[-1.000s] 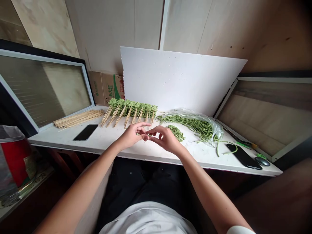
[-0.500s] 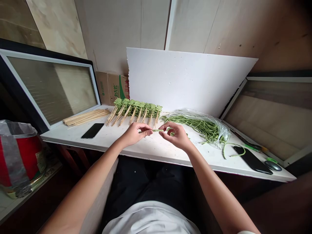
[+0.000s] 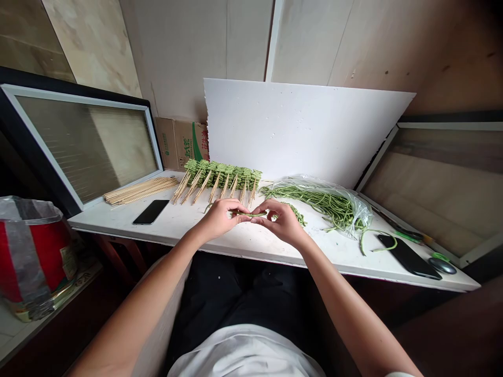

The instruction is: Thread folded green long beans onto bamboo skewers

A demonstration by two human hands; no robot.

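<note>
A short length of green bean [image 3: 257, 214] is pinched between both hands, just above the front of the table. My left hand [image 3: 220, 219] is closed on its left part, thumb and fingers together. On the other side my right hand [image 3: 282, 221] grips the bean with thumb and fingertips, almost touching the left. Behind my right hand lies a small heap of cut bean pieces [image 3: 298, 215], partly hidden by it. A bit of green bean [image 3: 208, 207] shows behind the left hand. Skewered rows of bean pieces [image 3: 223, 175] are stacked behind, with their bamboo sticks [image 3: 202, 187] pointing toward me.
Long green beans [image 3: 334, 204] lie in a clear plastic bag [image 3: 363, 209] to the right. Bare skewers [image 3: 139, 189] and a phone [image 3: 151, 212] are on the left; a black phone-like slab [image 3: 408, 256] and scissors [image 3: 396, 226] are at right. A white board [image 3: 306, 131] stands behind.
My hands have come closer together. My right fingers, which were more spread at the bean's end, now close on it beside the left. A bean bit now shows on the table behind my left hand.
</note>
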